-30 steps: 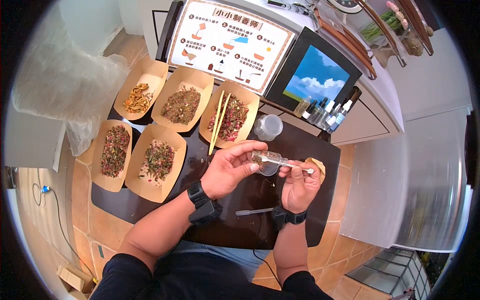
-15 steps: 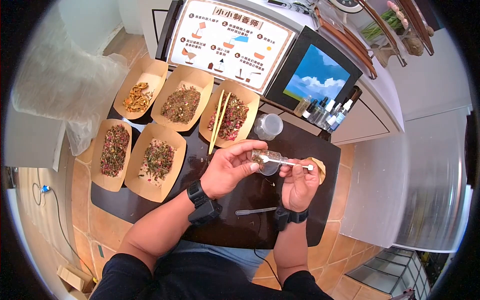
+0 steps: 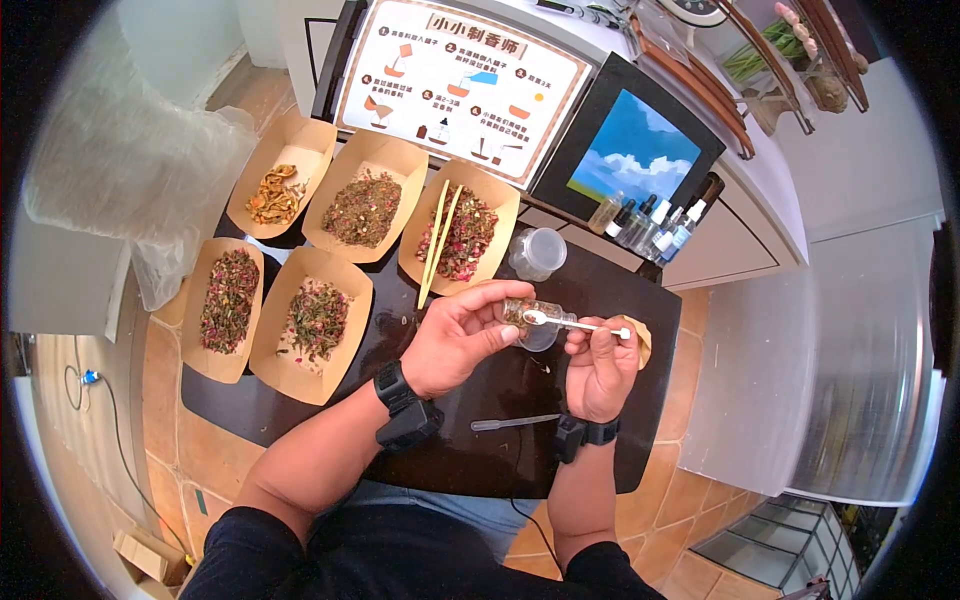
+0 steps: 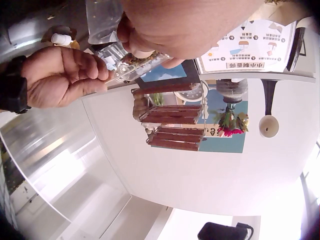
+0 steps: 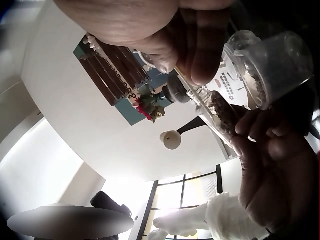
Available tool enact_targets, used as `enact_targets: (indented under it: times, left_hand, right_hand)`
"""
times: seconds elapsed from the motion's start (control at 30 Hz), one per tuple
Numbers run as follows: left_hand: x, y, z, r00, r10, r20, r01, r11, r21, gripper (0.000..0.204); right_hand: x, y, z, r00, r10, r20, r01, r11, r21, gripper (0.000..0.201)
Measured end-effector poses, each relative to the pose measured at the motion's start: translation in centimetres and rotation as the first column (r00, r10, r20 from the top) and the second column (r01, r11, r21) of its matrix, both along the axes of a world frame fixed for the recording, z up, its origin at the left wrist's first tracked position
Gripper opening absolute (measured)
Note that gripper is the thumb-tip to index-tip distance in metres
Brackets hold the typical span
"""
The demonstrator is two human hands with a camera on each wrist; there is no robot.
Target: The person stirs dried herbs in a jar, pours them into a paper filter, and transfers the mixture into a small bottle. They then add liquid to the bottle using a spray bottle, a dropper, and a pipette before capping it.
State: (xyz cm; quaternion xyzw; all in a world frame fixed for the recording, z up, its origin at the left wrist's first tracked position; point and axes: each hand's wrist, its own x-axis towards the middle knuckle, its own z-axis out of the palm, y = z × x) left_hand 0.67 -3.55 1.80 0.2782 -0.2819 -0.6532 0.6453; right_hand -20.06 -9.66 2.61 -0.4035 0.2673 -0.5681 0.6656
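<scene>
My left hand (image 3: 462, 340) grips a small clear glass bottle (image 3: 517, 309) that lies on its side in the air, mouth to the right. Dried herb bits show inside it, most of them toward the base. My right hand (image 3: 602, 375) pinches a thin white scoop (image 3: 585, 325) between thumb and fingers. Its bowl sits inside the bottle and its square end sticks out past my fingers. In the left wrist view the bottle (image 4: 137, 65) reaches toward my right hand (image 4: 65, 75). Under the bottle, a clear plastic cup (image 3: 541, 341) stands on the dark table.
Several kraft trays hold dried petals and herbs; yellow tweezers (image 3: 436, 245) lie across the nearest tray (image 3: 508, 215). A lidded plastic cup (image 3: 538, 253) stands behind my hands. A plastic pipette (image 3: 512, 422) lies on the table. Small bottles (image 3: 640, 228) stand beside the instruction sheet (image 3: 460, 85) and screen.
My right hand has shifted slightly to the right, drawing the scoop's bowl a little toward the bottle's mouth. My left hand and the bottle have stayed in place.
</scene>
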Motion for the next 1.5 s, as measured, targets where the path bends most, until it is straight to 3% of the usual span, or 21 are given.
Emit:
enact_targets:
  times: [0.73, 1.5]
  left_hand:
    - [0.1, 0.1, 0.0, 0.996, 0.003, -0.087, -0.004, 1.000, -0.009, 0.050]
    - [0.2, 0.0, -0.1, 0.997, 0.070, 0.030, -0.070, 0.997, 0.020, 0.042]
  right_hand:
    - [-0.7, -0.4, 0.3, 1.000, -0.003, 0.004, 0.003, 1.000, -0.027, 0.010]
    - [-1.0, -0.8, 0.4, 1.000, -0.026, -0.002, 0.025, 0.998, -0.054, 0.009]
